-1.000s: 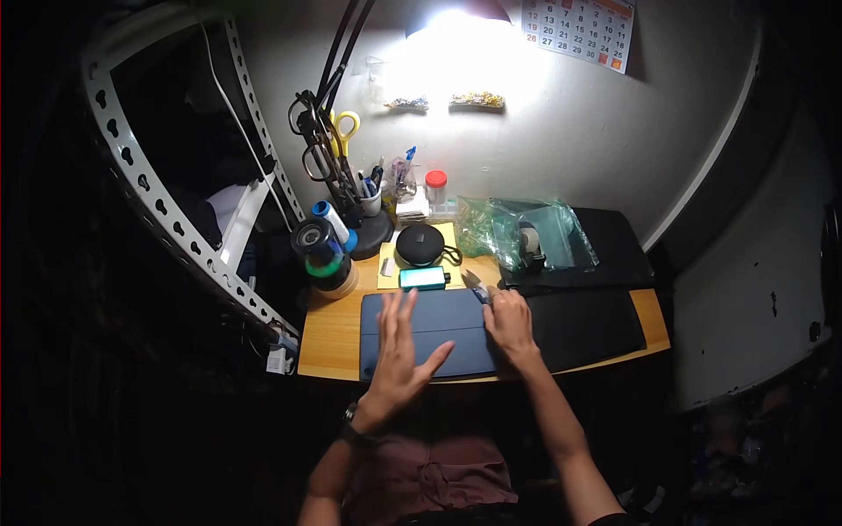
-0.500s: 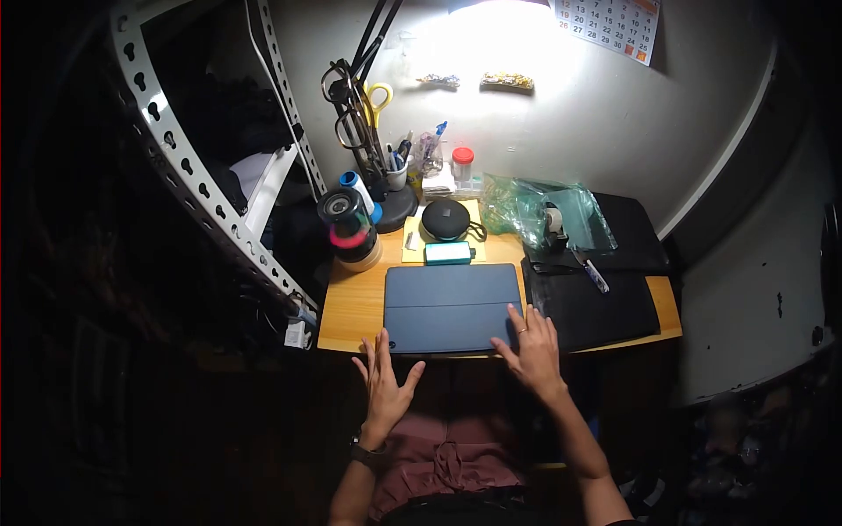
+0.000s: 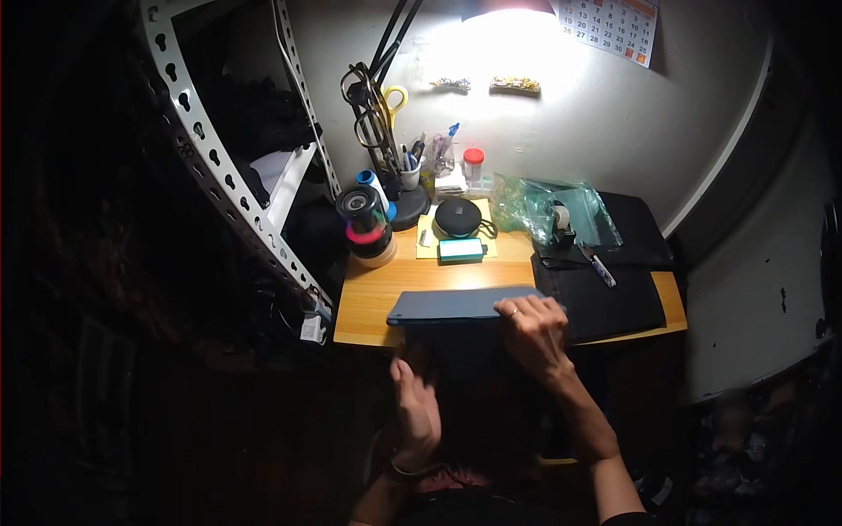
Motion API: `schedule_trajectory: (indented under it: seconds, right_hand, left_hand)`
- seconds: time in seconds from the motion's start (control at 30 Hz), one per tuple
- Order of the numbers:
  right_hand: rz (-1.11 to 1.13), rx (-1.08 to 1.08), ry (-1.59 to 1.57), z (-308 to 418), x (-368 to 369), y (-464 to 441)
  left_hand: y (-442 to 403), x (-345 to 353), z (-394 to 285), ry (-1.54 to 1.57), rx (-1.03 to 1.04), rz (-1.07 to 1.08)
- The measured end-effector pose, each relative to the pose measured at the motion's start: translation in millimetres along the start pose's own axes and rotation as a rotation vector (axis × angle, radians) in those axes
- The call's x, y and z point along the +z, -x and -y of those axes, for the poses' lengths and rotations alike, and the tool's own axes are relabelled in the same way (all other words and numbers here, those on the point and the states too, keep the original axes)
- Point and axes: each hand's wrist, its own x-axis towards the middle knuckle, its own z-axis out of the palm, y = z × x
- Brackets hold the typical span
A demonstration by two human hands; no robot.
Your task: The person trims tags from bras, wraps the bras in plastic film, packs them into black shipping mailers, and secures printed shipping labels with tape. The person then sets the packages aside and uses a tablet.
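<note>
A flat blue-grey case is tilted up at the front edge of the wooden desk. My right hand grips its right end, the fingers curled over the top edge. Below the case's left end is my left hand, apart from it, palm turned inward and fingers spread, partly blurred and in shadow. Behind the case a small teal device and a round black case with a loop rest on yellow paper.
Black flat sleeves lie at the right, with a patterned-handled knife, a tape dispenser and a green plastic bag. A speaker-like cylinder, a pen cup and a red-lidded jar stand behind.
The blue-grey case has gone from flat on the desk to tilted, its right end now gripped by my right hand. Earlier, my right hand let go of the knife on the black sleeve.
</note>
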Motion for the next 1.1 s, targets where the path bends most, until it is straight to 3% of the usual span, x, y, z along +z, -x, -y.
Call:
schedule_trajectory:
  seconds: [0.03,0.07,0.17,0.37,0.47,0.57,0.63,0.7,0.73,0.77,0.83,0.9,1.1]
  right_hand:
    - [0.08,0.03,-0.038,8.5,-11.9,2.4]
    - [0.009,0.004,-0.064,13.8,-23.6,4.1]
    - [0.114,0.042,-0.235,30.6,-73.9,20.1]
    - [0.55,0.549,-0.995,47.2,-84.7,75.8]
    - [0.519,0.909,-1.274,55.5,-69.3,93.9]
    - [0.318,1.037,-1.291,52.9,-44.1,108.6]
    - [0.317,1.056,-1.273,57.2,-35.0,116.7]
    - [0.254,0.768,-1.017,62.1,-32.4,114.7]
    - [0.291,0.85,-1.286,58.7,-34.2,112.3]
    - [0.294,0.912,-1.336,59.1,-40.0,106.1]
    - [0.238,0.843,-1.154,59.8,-33.5,110.6]
    - [0.204,0.876,-1.212,64.5,-36.5,103.8]
    - [0.151,0.898,-1.209,66.2,-36.9,103.6]
  left_hand:
    - [5.5,-14.1,17.8,0.047,-0.101,0.024]
    - [19.1,-18.5,23.8,0.079,-0.202,-0.037]
    - [42.2,-23.7,21.8,0.181,-0.349,0.022]
    - [66.7,-1.2,-38.3,0.459,-0.529,0.353]
    - [66.3,2.3,-72.3,0.568,-0.492,0.44]
    - [54.7,-17.3,-52.3,0.565,-0.396,0.288]
    - [35.2,-47.3,-16.0,0.317,-0.282,0.198]
    - [17.7,-67.7,-12.3,-0.213,-0.316,0.252]
    - [13.4,-67.0,-11.6,-0.213,-0.329,0.249]
    - [10.1,-65.7,-10.9,-0.145,-0.365,0.278]
    - [2.7,-56.9,-12.8,-0.081,-0.407,0.308]
    - [1.0,-40.0,-18.3,-0.036,-0.278,0.322]
    - [-12.5,-52.2,-15.0,0.008,-0.304,0.324]
